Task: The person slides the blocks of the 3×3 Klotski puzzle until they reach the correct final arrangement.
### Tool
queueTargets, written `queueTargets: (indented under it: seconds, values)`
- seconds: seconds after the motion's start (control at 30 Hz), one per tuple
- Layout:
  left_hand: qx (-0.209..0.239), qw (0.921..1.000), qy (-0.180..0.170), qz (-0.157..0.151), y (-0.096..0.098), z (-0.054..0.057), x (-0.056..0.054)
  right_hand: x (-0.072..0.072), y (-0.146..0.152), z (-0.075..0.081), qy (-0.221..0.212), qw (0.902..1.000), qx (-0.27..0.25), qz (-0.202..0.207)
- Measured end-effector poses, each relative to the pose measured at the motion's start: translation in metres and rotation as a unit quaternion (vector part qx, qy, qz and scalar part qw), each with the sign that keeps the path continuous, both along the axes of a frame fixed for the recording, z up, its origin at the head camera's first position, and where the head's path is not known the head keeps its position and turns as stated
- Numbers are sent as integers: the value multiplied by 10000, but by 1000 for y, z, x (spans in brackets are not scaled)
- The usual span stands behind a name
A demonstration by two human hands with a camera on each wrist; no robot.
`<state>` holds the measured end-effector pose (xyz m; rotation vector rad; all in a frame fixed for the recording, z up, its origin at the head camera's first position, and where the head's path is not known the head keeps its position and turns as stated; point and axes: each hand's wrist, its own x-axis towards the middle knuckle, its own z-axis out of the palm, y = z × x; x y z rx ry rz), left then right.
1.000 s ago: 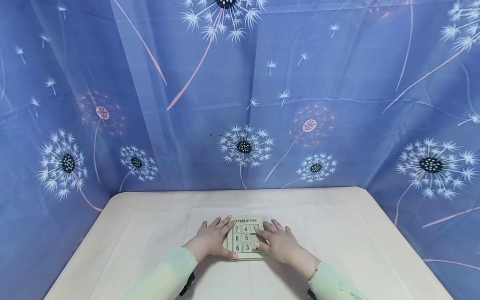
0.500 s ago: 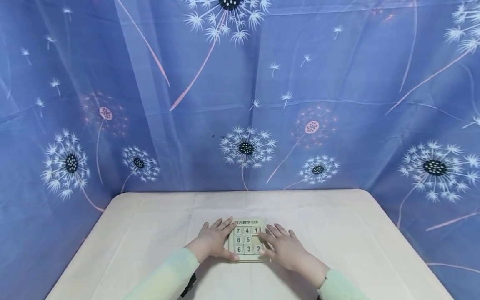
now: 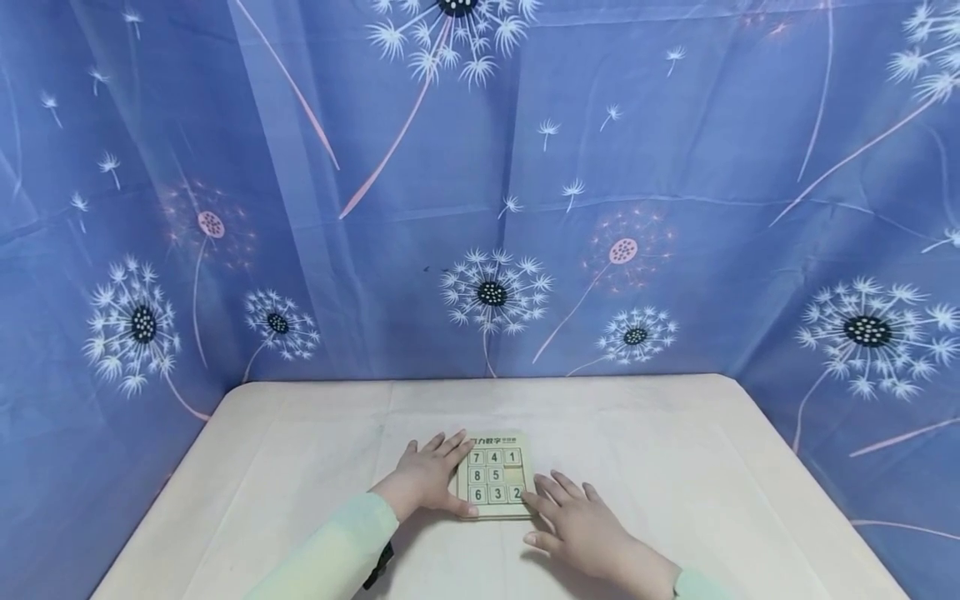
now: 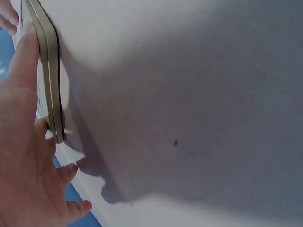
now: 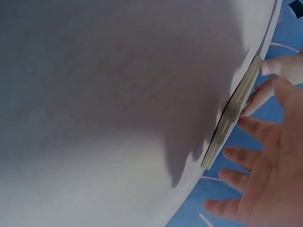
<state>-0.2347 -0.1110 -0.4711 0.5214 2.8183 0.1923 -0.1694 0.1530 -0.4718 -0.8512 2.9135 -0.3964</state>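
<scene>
A pale wooden number sliding puzzle (image 3: 486, 511) lies flat near the table's front middle. Its rows read 7 4 1, then 8 5 and a gap, then 6 3 2. My left hand (image 3: 429, 479) rests on the board's left side, thumb on the near left corner and spread fingers by the upper left edge. In the left wrist view the thumb (image 4: 27, 56) lies along the board's top. At the right edge, my right hand (image 3: 581, 529) has its index fingertip beside the tile marked 2 (image 3: 516, 493); contact is unclear. Its thumb is off the board, over the table.
The puzzle sits on a table (image 3: 315, 433) with a cream cover and rounded far corners. Behind and to both sides hangs a blue dandelion-print curtain (image 3: 390, 275). A dark strap (image 3: 381, 567) shows under the left sleeve.
My right hand has drawn back right and toward me, from over the puzzle's right column to its edge, uncovering tile 2. The left hand stays put. The numbers keep their places.
</scene>
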Motion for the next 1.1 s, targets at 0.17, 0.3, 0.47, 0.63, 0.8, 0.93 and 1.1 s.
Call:
queueTargets:
  seconds: [0.17,0.3,0.47,0.63,0.8,0.93,1.1]
  values:
    - [24,10000,17,3,-1,-1,-1,3,-2,0,28,10000,37,22]
    - [7,10000,41,-6,-1,-2,-1,3,-3,-2,2,10000,37,0]
    - [10,10000,65,-20,-2,-1,0,4,-5,-3,-18,10000,2,-73]
    - [18,10000,54,-26,-1,-2,0,4,-8,-3,-31,9999,-12,-167]
    - [29,10000,54,-33,-1,-3,0,3,-10,-3,-49,9997,-37,-222]
    - [25,10000,50,-54,-1,-4,-1,2,-11,-3,-55,9996,-84,-257]
    - [35,10000,37,-29,-1,-3,-1,-3,-13,-3,-19,9994,-129,-327]
